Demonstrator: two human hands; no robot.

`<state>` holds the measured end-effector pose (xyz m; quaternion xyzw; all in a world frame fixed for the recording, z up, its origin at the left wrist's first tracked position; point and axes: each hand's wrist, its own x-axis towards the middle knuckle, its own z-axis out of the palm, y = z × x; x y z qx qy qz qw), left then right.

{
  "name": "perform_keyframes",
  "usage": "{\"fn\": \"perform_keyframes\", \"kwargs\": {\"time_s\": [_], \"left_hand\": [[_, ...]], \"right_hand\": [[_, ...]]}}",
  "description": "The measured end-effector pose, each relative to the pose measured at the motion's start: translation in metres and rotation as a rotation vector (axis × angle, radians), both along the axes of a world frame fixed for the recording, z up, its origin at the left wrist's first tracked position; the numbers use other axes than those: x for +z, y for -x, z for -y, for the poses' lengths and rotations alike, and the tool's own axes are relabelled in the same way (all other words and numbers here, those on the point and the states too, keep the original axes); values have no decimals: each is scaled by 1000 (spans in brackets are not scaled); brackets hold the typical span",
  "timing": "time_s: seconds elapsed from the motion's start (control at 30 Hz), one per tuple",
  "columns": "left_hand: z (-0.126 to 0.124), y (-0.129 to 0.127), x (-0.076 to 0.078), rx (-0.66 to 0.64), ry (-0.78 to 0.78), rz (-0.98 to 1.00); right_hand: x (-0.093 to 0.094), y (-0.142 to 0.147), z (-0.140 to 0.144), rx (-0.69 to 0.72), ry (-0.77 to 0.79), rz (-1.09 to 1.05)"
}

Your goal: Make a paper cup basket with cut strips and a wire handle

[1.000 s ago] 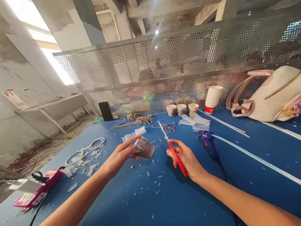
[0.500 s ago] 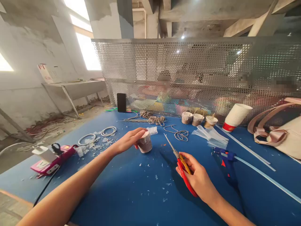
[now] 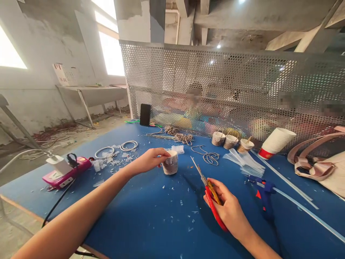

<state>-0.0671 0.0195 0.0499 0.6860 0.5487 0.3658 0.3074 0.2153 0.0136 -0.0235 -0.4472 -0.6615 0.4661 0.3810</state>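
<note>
My left hand (image 3: pixel 149 160) grips the rim of a small paper cup (image 3: pixel 170 164) wrapped in rope, which stands upright on the blue table (image 3: pixel 151 219). To its right my right hand (image 3: pixel 229 210) holds red-handled scissors (image 3: pixel 208 192) with the blades shut and pointing away toward the cup. The scissors hover just over the table top. White scraps lie scattered around both hands.
A blue glue gun (image 3: pixel 262 190) with long clear sticks lies right of the scissors. Three wrapped cups (image 3: pixel 229 141), a stack of paper cups (image 3: pixel 275 142), rope coils (image 3: pixel 183 137), a phone (image 3: pixel 145 114), a pink power strip (image 3: pixel 67 172) and a beige bag (image 3: pixel 323 165) ring the table. People sit behind the perforated screen (image 3: pixel 215 93).
The left hand has turned the cup from tilted in the air to upright on the table. The right hand drew the scissors nearer. The view swung left and up.
</note>
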Motion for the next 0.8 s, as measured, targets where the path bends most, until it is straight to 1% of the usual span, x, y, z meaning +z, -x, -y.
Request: {"fn": "perform_keyframes", "kwargs": {"time_s": [0.13,0.2,0.3,0.4,0.53,0.8], "left_hand": [[-1,7,-1,-34,-161,-161],[-1,11,0,-51,-203,-208],[-2,15,-1,-89,-214,-243],[-2,17,-3,-119,-208,-275],[-1,16,-6,-123,-213,-354],[2,12,-3,-97,-374,-441]], "right_hand": [[-3,-1,-1,15,-45,21],[-4,-2,-1,16,-88,60],[-6,-2,-1,17,-141,124],[-7,-3,-1,13,-169,144],[-9,-3,-3,11,-187,158],[-9,-3,-4,-1,-227,197]]}}
